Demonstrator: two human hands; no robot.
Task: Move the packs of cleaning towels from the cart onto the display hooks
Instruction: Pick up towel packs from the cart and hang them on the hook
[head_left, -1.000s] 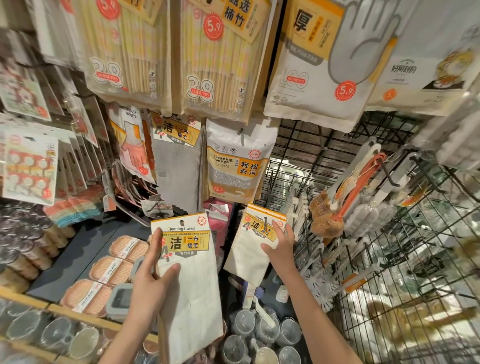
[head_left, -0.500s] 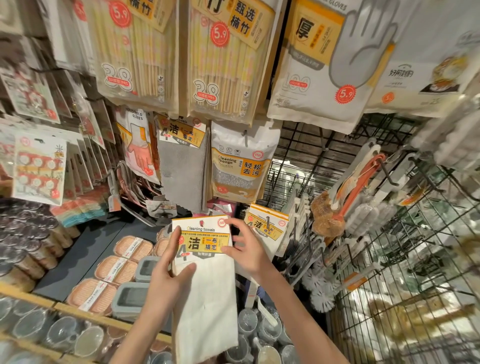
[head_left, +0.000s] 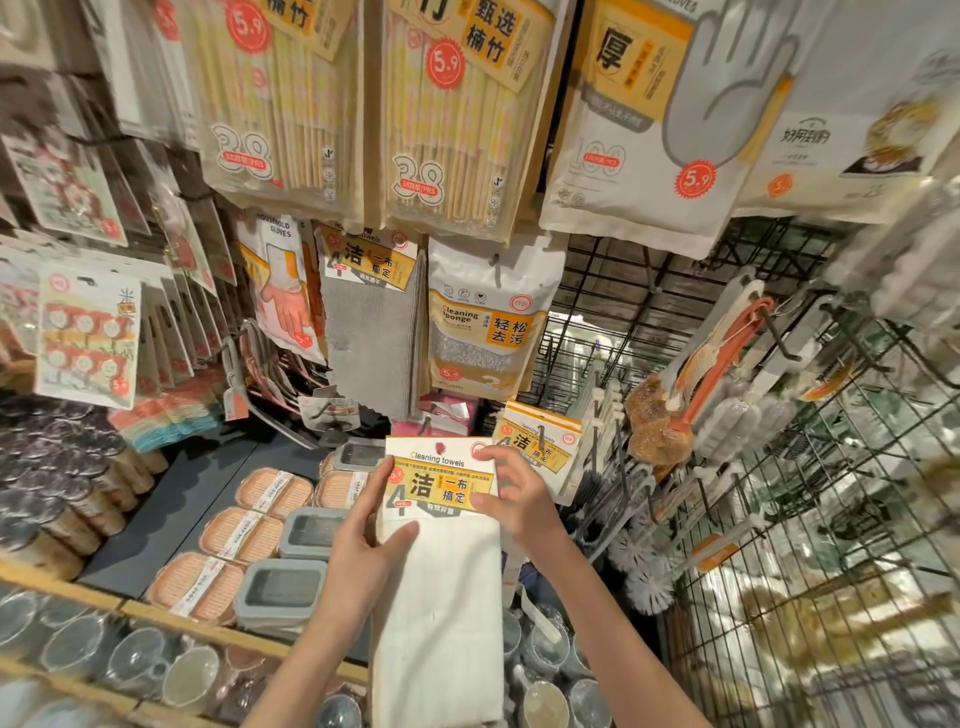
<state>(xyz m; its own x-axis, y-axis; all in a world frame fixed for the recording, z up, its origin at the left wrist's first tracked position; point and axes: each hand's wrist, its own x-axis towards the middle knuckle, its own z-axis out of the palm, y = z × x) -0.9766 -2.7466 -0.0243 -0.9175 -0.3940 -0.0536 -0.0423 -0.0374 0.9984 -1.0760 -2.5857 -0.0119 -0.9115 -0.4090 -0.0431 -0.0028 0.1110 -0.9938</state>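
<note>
White pack of cleaning towels (head_left: 441, 525) held upright by both hands, low and left of the hung pack of cleaning towels (head_left: 537, 447) on its hook. Left hand (head_left: 366, 540) clamped on the held pack's left edge, thumb across the cloth. Right hand (head_left: 519, 499) pinching the header card's right edge. Grey towel pack (head_left: 371, 312) above, cleaning sponge bag (head_left: 488, 322) beside it.

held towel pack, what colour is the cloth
White cloth on the held towel pack, clearest in the head view.
</note>
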